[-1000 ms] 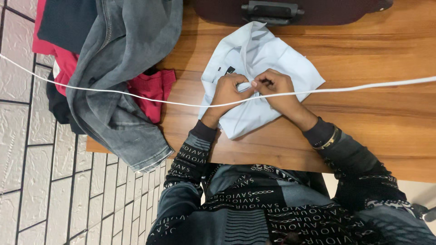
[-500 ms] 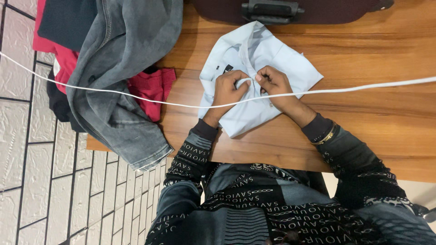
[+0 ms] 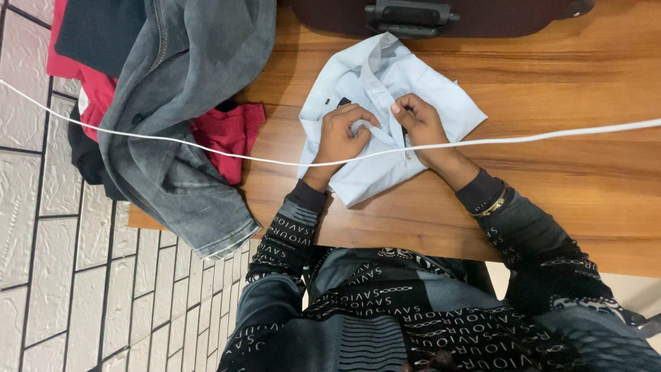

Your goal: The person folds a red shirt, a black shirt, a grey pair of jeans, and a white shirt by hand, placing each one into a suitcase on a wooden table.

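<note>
Left of the pale blue shirt (image 3: 385,117), grey jeans (image 3: 182,110) hang over the wooden table (image 3: 564,179) edge with a red garment (image 3: 231,134) beneath. The shirt lies crumpled mid-table. On it, the left hand (image 3: 341,134) pinches a fold of its cloth — fingers curled; just beside it, the right hand (image 3: 420,120) grips the shirt's front edge. A white cord (image 3: 551,134) crosses in front of both. Beyond the shirt, a dark suitcase (image 3: 441,14).

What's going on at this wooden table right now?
A person seated at the wooden table has both hands on a pale blue collared shirt lying there. The left hand and right hand pinch fabric along its front placket. A heap of grey jeans and red clothes lies beside it.
</note>
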